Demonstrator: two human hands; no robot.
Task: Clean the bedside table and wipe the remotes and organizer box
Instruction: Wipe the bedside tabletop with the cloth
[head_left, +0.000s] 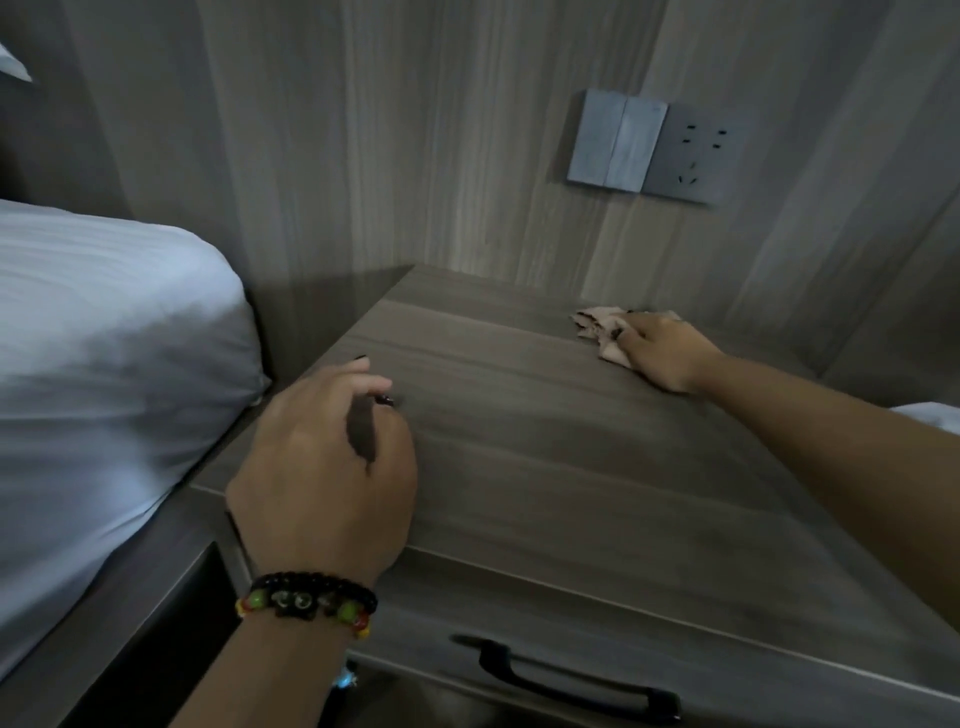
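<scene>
The tabletop wipe looks underway: the right hand (662, 353) presses a cloth (602, 330) flat near the table's (545, 441) back edge, the left hand (324, 467) rests loosely curled, empty, near front; remotes and box unseen, no writing legible; next, sweep forward.

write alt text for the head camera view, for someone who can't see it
A person's right hand presses a crumpled beige cloth on the far right of a wooden bedside table, while the left hand, beaded bracelet at the wrist, hovers near its front left. White bedding lies left; switches and a socket are on the wall.
</scene>
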